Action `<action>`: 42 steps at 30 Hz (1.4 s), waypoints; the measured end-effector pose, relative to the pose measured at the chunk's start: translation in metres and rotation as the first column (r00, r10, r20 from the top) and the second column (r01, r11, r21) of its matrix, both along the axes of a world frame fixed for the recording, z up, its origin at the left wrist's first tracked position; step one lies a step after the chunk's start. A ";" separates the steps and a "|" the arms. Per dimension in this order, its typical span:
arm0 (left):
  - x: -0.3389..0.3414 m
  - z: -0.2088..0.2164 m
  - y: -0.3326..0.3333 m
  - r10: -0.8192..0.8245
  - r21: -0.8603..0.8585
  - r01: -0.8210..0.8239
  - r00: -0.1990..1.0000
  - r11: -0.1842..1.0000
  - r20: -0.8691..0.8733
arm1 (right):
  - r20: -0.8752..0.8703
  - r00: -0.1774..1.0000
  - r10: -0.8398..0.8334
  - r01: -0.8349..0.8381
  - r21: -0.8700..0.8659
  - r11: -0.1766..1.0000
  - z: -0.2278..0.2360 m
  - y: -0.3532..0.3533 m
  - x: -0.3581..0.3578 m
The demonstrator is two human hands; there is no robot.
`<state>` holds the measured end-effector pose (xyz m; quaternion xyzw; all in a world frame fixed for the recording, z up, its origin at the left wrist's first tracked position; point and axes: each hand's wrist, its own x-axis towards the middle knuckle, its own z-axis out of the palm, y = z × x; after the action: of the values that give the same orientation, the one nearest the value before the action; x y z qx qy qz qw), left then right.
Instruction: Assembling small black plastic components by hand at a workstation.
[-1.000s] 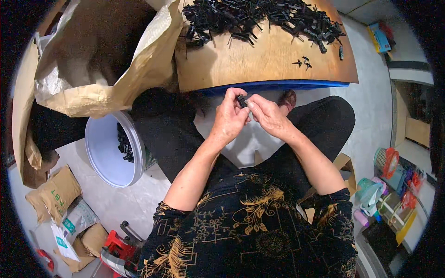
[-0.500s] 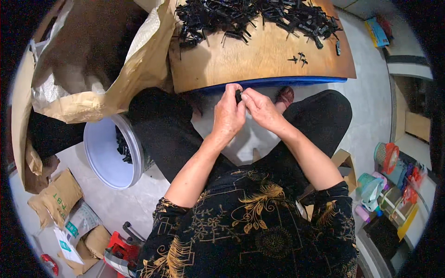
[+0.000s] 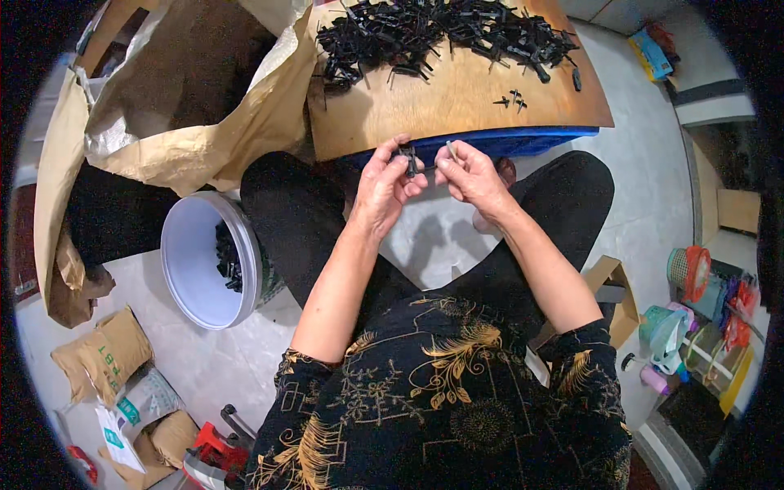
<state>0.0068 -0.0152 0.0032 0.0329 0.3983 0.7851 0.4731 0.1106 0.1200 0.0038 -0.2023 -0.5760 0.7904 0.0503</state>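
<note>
Above my lap, near the board's front edge, my left hand (image 3: 380,186) is closed on a black plastic part (image 3: 411,158) with narrow arms. Just to the right, my right hand (image 3: 478,180) pinches a thin, pale, stick-like piece (image 3: 451,150); its exact kind is too small to make out. A gap separates the two hands. Beyond them a heap of similar black plastic parts (image 3: 457,34) covers the far side of the wooden board (image 3: 425,106). Several small black pieces (image 3: 514,100) lie apart, nearer its front right.
A white bucket (image 3: 175,282) at my left has black parts (image 3: 229,257) inside. Behind it stands a large open paper sack (image 3: 220,143). Brown packages (image 3: 106,351) and a red object (image 3: 216,449) are at lower left. Cardboard (image 3: 625,318) and household items (image 3: 665,339) stand at right.
My hands were together around a black part and have drawn apart. The left keeps the part, while the thin pale piece now shows in the right. The whole view has shifted slightly.
</note>
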 end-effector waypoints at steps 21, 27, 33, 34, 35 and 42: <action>0.016 -0.005 0.004 -0.373 -0.217 0.307 0.827 0.927 -0.421 | 0.109 0.992 0.064 -0.081 0.162 0.983 -0.004 0.002 0.007; 0.018 -0.006 0.008 -0.235 -0.285 0.113 0.865 0.952 -0.442 | 0.210 0.978 0.021 0.015 -0.169 0.985 0.001 -0.009 0.009; 0.018 -0.004 0.012 -0.217 -0.341 0.042 0.841 0.939 -0.495 | 0.220 0.974 0.046 -0.001 -0.200 0.980 0.004 -0.017 0.005; 0.018 -0.005 0.013 -0.227 -0.354 0.029 0.814 0.935 -0.534 | 0.224 0.974 0.045 0.001 -0.201 0.980 0.006 -0.017 0.005; 0.018 -0.006 0.013 -0.227 -0.356 0.029 0.816 0.934 -0.531 | 0.221 0.974 0.048 -0.004 -0.196 0.981 0.010 -0.017 0.004; 0.019 -0.018 0.016 -0.168 -0.309 -0.024 0.798 0.951 -0.579 | 0.228 0.973 0.024 0.034 -0.247 0.969 0.008 -0.018 -0.001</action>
<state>0.0261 0.0012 -0.0150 0.2220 0.6405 0.6454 0.3521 0.1101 0.1018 0.0122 -0.2984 -0.4738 0.8275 -0.0404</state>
